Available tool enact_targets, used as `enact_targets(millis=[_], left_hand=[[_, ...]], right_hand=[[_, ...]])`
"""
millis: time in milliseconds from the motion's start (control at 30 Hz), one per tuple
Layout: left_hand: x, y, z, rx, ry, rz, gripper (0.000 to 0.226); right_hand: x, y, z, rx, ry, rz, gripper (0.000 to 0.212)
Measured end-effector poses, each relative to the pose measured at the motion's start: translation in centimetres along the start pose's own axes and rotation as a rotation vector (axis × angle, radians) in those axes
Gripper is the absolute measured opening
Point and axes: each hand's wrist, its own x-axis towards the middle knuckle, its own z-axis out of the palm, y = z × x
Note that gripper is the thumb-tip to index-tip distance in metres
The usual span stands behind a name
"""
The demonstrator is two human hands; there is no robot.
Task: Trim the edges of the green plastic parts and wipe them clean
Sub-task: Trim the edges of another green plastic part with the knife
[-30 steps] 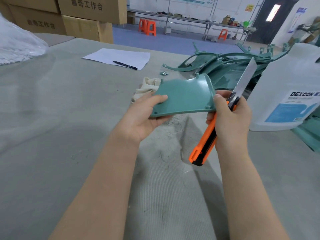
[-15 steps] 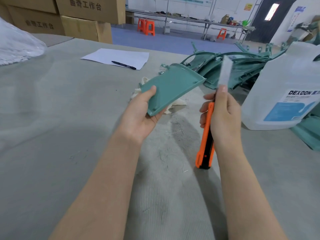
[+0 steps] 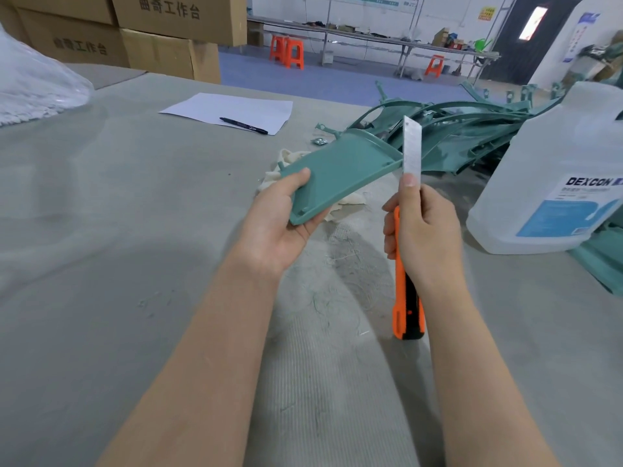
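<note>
My left hand (image 3: 274,224) grips the near end of a flat, curved green plastic part (image 3: 340,170), tilted up and away over the table. My right hand (image 3: 423,230) holds an orange utility knife (image 3: 404,298) upright, thumb on the base of its long extended blade (image 3: 412,148). The blade stands against the far right edge of the held part. A pile of more green plastic parts (image 3: 465,133) lies behind the blade. A cream cloth (image 3: 286,163) lies on the table under the held part, mostly hidden by it.
A large translucent DEXCON jug (image 3: 569,176) stands at the right. A white sheet (image 3: 232,111) with a black pen (image 3: 243,125) lies further back. Green shavings (image 3: 333,284) litter the grey felt table (image 3: 101,230). Cardboard boxes (image 3: 168,32) are stacked at the back left, and a plastic bag (image 3: 37,85) lies at the far left.
The green part turned from lying across between both hands to tilting away in my left hand alone. My right hand let go of it and brought the blade upright to its far edge.
</note>
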Motion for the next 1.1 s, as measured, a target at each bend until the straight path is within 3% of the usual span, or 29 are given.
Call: enact_targets(millis=[333, 500, 833, 933, 1100], left_hand=[[0.2, 0.1, -0.2, 0.020, 0.032, 0.029, 0.007], [0.2, -0.1, -0.3, 0.063, 0.029, 0.066, 0.004], [0.5, -0.3, -0.1, 0.115, 0.047, 0.086, 0.032], [0.5, -0.2, -0.3, 0.117, 0.054, 0.094, 0.031], [0.6, 0.0, -0.4, 0.119, 0.034, 0.143, 0.008]], right_hand=[[-0.1, -0.2, -0.2, 0.039, -0.085, 0.024, 0.047], [-0.4, -0.1, 0.5, -0.057, -0.186, -0.004, 0.048], [-1.7, -0.5, 2.2, -0.211, -0.363, -0.170, 0.051], [-1.6, -0.7, 2.1, -0.213, -0.336, -0.170, 0.050], [-0.4, -0.3, 0.7, -0.133, -0.149, -0.039, 0.047]])
